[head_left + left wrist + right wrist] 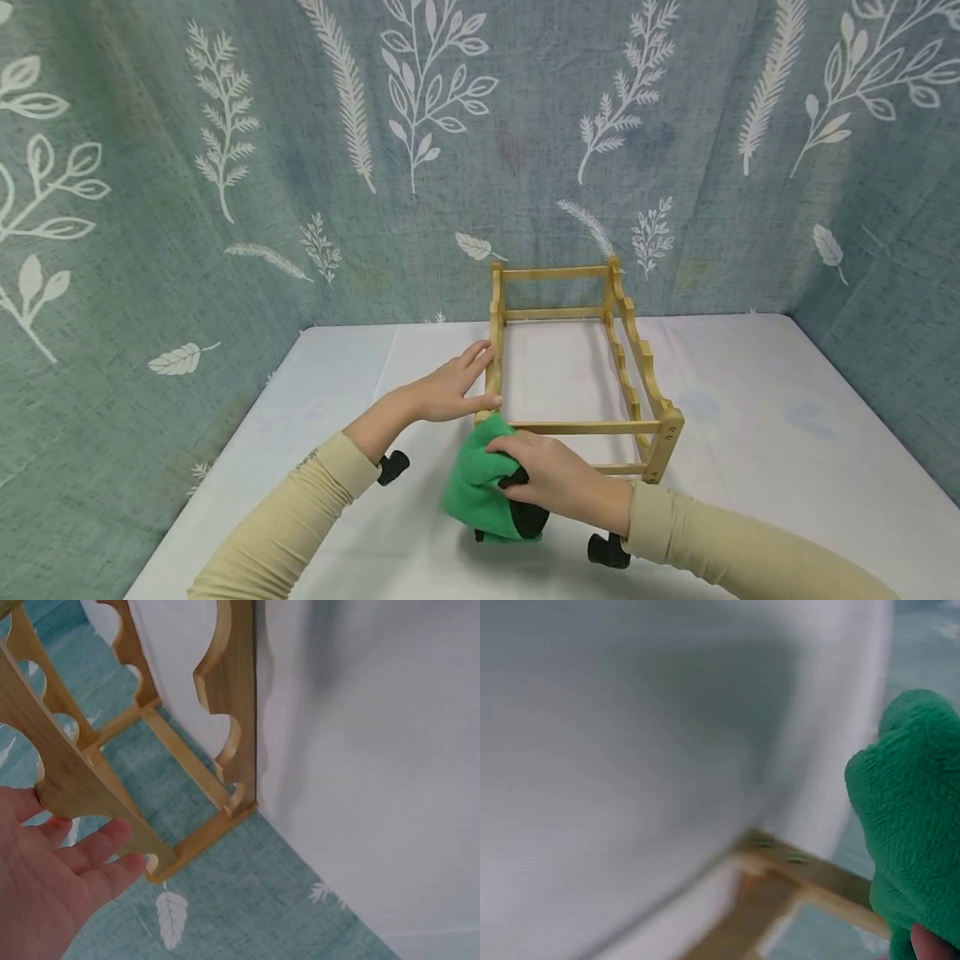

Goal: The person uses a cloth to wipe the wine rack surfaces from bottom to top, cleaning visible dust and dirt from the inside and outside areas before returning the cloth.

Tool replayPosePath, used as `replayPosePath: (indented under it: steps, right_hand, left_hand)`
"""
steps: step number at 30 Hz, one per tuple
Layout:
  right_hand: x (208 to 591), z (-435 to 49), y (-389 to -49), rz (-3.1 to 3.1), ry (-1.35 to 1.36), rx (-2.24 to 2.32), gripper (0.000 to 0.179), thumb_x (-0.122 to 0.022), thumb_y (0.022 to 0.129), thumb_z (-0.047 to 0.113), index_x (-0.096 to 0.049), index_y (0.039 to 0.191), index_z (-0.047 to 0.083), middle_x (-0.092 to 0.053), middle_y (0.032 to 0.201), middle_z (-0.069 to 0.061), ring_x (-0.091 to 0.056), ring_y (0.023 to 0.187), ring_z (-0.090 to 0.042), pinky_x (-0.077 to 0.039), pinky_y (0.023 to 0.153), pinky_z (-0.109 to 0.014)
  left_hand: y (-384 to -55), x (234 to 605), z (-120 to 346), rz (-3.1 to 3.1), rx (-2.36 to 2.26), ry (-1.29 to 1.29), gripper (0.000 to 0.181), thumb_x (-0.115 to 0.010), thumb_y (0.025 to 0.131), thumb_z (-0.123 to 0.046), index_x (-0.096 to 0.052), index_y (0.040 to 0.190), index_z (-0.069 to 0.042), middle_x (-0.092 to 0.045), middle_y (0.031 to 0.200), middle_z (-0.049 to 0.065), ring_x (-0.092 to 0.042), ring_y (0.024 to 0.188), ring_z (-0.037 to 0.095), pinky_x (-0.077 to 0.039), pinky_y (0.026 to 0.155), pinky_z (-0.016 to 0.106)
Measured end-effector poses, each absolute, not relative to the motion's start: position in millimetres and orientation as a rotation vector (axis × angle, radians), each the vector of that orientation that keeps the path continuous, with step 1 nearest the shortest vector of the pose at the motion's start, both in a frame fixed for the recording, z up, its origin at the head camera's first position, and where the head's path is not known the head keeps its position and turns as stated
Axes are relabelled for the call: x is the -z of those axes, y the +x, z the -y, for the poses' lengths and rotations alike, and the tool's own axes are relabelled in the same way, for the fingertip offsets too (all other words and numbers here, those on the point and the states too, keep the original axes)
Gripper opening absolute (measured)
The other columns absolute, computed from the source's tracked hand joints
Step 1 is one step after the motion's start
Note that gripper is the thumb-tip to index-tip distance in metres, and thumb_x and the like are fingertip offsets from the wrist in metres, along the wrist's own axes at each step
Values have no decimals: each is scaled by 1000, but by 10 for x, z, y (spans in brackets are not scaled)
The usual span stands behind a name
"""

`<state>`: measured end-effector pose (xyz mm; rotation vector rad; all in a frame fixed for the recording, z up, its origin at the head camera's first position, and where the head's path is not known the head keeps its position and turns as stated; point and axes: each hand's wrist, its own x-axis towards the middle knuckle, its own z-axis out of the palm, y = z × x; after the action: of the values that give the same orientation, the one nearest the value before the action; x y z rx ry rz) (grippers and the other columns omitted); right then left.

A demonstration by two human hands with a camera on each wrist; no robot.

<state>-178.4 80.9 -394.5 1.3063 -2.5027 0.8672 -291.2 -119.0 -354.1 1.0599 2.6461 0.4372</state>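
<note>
A light wooden rack (585, 428) with scalloped side rails stands on the white-covered table. My left hand (453, 387) touches its left rail (82, 761), fingers spread and fairly straight, fingertips against the wood in the left wrist view. My right hand (555, 475) grips a fuzzy green cloth (476, 479) with black parts, bunched under the fingers. That cloth lies against the rack's near left corner, hiding it in the head view. In the right wrist view the green cloth (915, 810) fills the right side, with only a bit of a finger showing below it.
A white cloth (750, 467) covers the table. Green-blue fabric (510, 150) with white leaf prints hangs behind and along both sides. Small black devices (393, 467) are strapped at both wrists. The rack's far end stands near the back fabric.
</note>
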Motion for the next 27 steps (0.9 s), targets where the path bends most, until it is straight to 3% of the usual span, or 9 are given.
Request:
replayPosePath:
  steps: [5,10,18,22,27]
  right_hand:
    - [4215,-760,-1820,2752,1268,-745,37,-74,77,14,-56,109,7,-65,97,-7,-62,87,-13,-49,71,-18]
    - [4232,-754,-1833,2903,1213,-876,34,-74,77,15,-59,108,9,-65,100,-2,-60,88,-6,-48,73,-19]
    - [3633,-1102,-1632,2743,1132,-1134,36,-72,79,18,-59,112,11,-63,105,0,-60,95,-10,-49,78,-23]
    - [3379,-1463,-1647,2645,990,-1082,36,-73,78,14,-59,111,8,-65,100,-3,-62,87,-14,-50,72,-25]
    - [3264,-1911,-1678,2704,738,-971,38,-74,76,14,-60,111,4,-67,97,-8,-64,83,-19,-51,66,-27]
  left_hand:
    - [-2917,3528,1182,-2643,-439,1075,93,-27,83,-73,-2,149,-12,2,154,8,-14,138,32,-18,108,53]
    - [-2903,3528,1189,-2637,-446,1048,94,-28,82,-74,-1,149,-12,4,154,8,-13,139,32,-16,108,53]
    - [-2880,3555,1193,-2557,-621,993,97,-31,80,-76,3,148,-17,10,154,4,-3,140,31,-17,107,56]
    - [-2836,3519,1148,-2525,-702,908,104,-43,76,-76,4,148,-17,15,153,2,3,140,31,-14,107,57]
    - [-2821,3529,1116,-2468,-777,823,106,-57,77,-63,8,148,-18,21,151,1,8,140,25,-14,109,54]
